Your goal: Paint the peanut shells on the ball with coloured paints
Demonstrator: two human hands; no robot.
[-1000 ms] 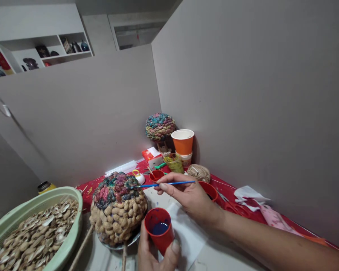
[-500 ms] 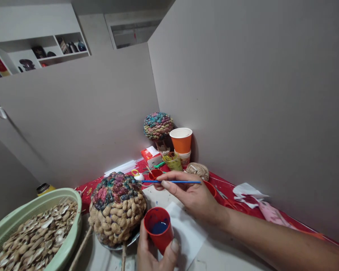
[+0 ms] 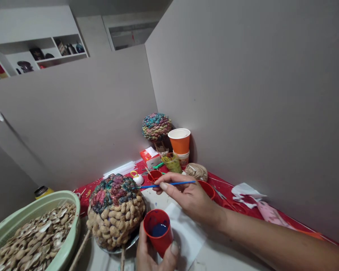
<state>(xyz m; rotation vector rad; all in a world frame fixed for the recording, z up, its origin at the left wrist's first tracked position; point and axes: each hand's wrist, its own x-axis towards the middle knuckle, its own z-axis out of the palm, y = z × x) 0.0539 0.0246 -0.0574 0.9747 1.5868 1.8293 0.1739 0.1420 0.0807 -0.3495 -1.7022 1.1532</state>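
Observation:
My right hand (image 3: 183, 194) pinches a blue paintbrush (image 3: 175, 183) held nearly level, its tip touching the right side of a dome covered in peanut shells (image 3: 117, 214). The dome's upper part is painted dark blue, green and magenta; its lower shells are bare tan. Twine-wrapped legs show below it, and it rests over a shiny metal dish (image 3: 134, 241). Around a small red cup (image 3: 159, 237) my left hand (image 3: 154, 258) is closed. Dark blue paint lies inside that cup, which stands just right of the dome.
At left stands a green basket (image 3: 77, 218) full of peanut shells. Behind are a finished painted peanut dome (image 3: 156, 126), an orange paper cup (image 3: 179, 143), a jar of yellow-green paint (image 3: 171, 163) and a twine ball (image 3: 197, 172). Grey partitions (image 3: 243, 94) enclose the table. Scissors (image 3: 220, 193) lie right.
The brush tip has dropped slightly down the dome's painted edge, and the brush now tilts a little more. The left hand still holds the red cup. The view has shifted slightly.

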